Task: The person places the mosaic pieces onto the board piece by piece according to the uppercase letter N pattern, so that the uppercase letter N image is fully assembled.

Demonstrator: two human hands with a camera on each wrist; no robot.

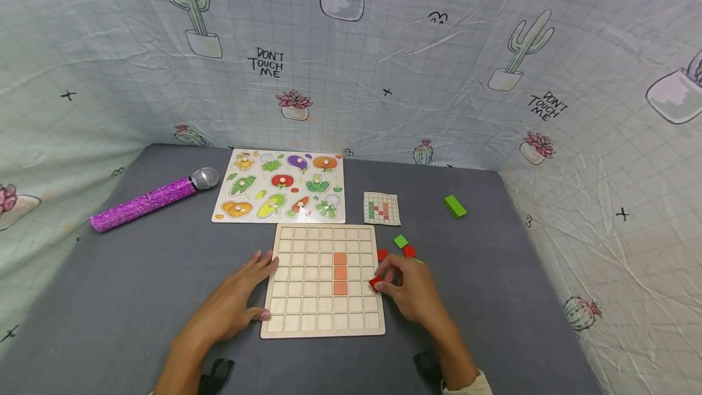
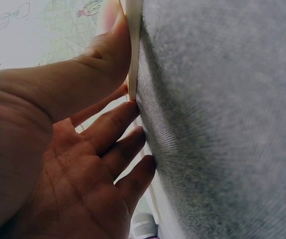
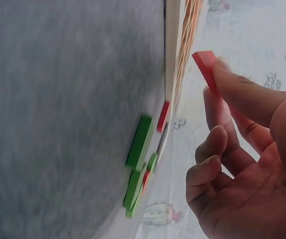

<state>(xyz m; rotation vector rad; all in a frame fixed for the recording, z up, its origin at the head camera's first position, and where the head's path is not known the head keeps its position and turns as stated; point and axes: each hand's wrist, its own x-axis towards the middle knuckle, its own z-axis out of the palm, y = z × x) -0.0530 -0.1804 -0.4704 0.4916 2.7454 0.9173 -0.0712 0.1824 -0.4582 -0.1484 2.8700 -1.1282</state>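
Note:
A wooden grid board (image 1: 307, 306) lies on the grey table, with three orange squares (image 1: 340, 273) in one column right of its middle. My left hand (image 1: 241, 291) rests along the board's left edge, fingers extended; the left wrist view shows its fingertips (image 2: 145, 164) against the rim. Between thumb and fingers, my right hand (image 1: 408, 288) pinches a small red square tile (image 3: 205, 67) over the board's right edge. Beside that hand lie a loose red tile (image 1: 382, 255), another red tile (image 1: 409, 251) and a green tile (image 1: 401, 241).
Behind the board are a vegetable puzzle (image 1: 258, 186) and a small pattern card (image 1: 382, 199). A green block (image 1: 455, 206) lies at the right. A purple glitter microphone (image 1: 148, 201) lies at the left. A cactus-print cloth (image 1: 351, 66) hangs behind the table.

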